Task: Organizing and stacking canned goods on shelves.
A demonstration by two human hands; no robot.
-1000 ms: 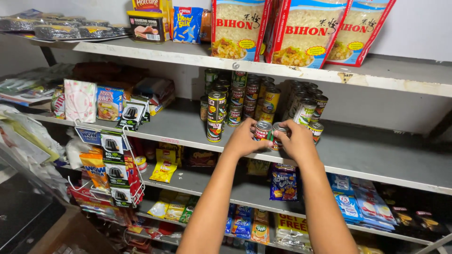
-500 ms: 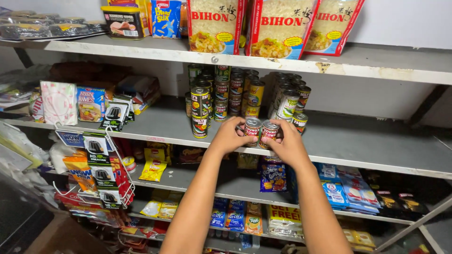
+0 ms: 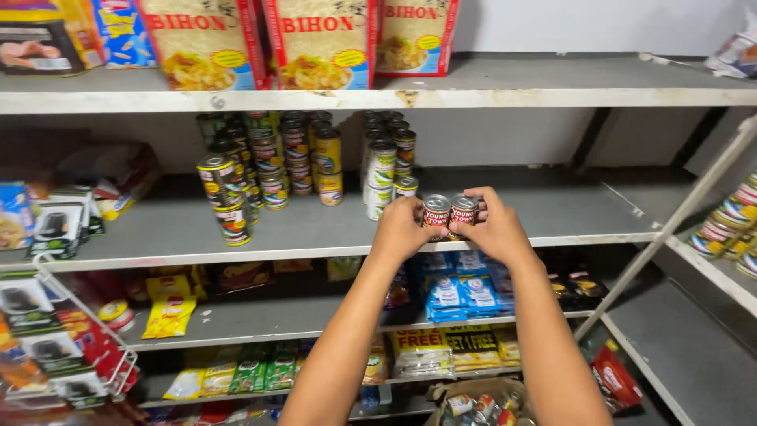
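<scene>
Head view: both hands [image 3: 449,229] hold two red-labelled cans [image 3: 449,213].

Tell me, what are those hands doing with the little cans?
A person stands at a grey shop shelf and holds two small red cans side by side over it. The left hand grips one can and the right hand grips the other can. Just to their left, more cans are stacked in columns on the same shelf. Bags of noodles stand on the shelf above.
</scene>
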